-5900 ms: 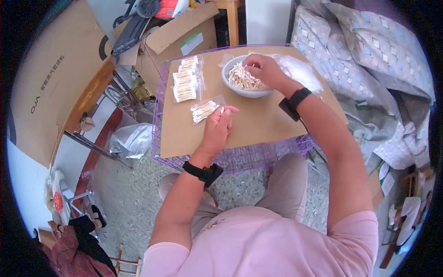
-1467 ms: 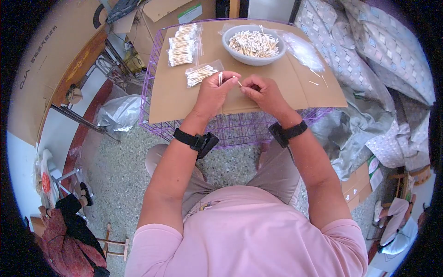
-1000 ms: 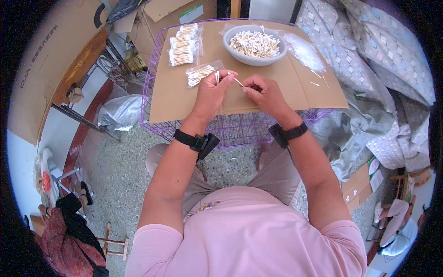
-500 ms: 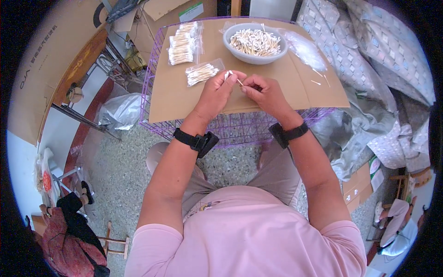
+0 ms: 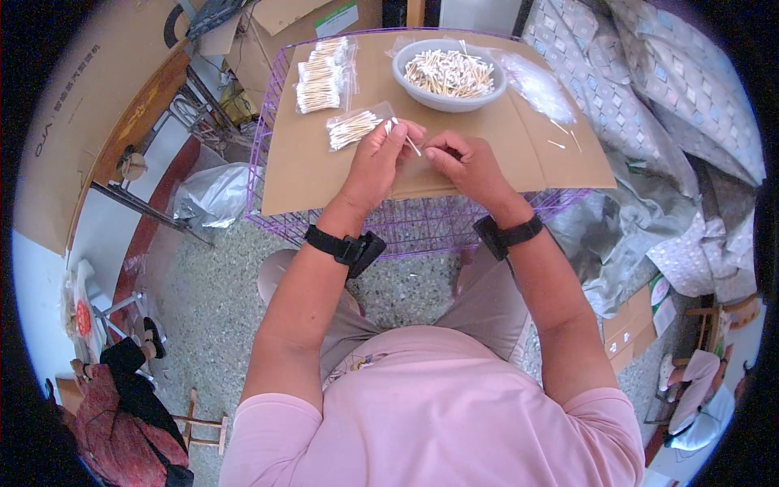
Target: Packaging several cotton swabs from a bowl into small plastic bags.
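My left hand (image 5: pixel 378 161) is closed on a few cotton swabs (image 5: pixel 413 146), their white tips showing between thumb and fingers. One swab slants out toward my right hand (image 5: pixel 462 161). The fingers of that hand are curled into a pinch just beside the swab's end, and what they hold, if anything, is hidden. A clear bag of cotton swabs (image 5: pixel 354 129) lies just beyond my left hand. Farther back are several filled bags (image 5: pixel 319 81) in an overlapping row. A grey bowl (image 5: pixel 449 104) heaped with loose swabs (image 5: pixel 449 73) stands beyond my right hand.
A cardboard sheet (image 5: pixel 308 174) covers the purple wire cage (image 5: pixel 381 231). Clear plastic bags (image 5: pixel 535 89) and a few loose swabs (image 5: pixel 557 144) lie at the right. Patterned covers (image 5: pixel 649 89) hang beside the cage. Other people sit at the lower left (image 5: pixel 122 422) and lower right (image 5: pixel 702 398).
The pinched right fingers have come slightly away from the swab they were touching. That swab now points more toward me from my left hand.
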The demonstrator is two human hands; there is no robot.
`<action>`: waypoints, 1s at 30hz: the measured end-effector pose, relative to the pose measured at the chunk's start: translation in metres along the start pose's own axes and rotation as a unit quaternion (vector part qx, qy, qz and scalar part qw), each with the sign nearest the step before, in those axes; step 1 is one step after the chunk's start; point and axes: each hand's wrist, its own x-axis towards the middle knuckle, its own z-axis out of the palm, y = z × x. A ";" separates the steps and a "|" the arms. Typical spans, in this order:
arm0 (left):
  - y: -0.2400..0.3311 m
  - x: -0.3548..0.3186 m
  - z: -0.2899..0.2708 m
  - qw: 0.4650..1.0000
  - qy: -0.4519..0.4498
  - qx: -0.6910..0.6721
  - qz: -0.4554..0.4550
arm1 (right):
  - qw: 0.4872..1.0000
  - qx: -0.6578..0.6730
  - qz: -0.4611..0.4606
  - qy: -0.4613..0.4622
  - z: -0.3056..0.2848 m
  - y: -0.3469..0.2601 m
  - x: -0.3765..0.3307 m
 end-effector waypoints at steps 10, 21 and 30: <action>0.009 -0.001 -0.009 0.979 -0.054 -0.176 -0.089 | 0.988 0.106 0.052 0.101 -0.005 0.012 -0.001; 0.036 -0.079 0.028 0.943 -0.145 -0.174 -0.245 | 0.991 0.027 -0.091 -0.095 0.006 -0.052 -0.044; 0.027 -0.152 0.025 0.938 -0.222 -0.061 -0.260 | 0.977 0.035 -0.153 -0.145 0.026 -0.056 -0.122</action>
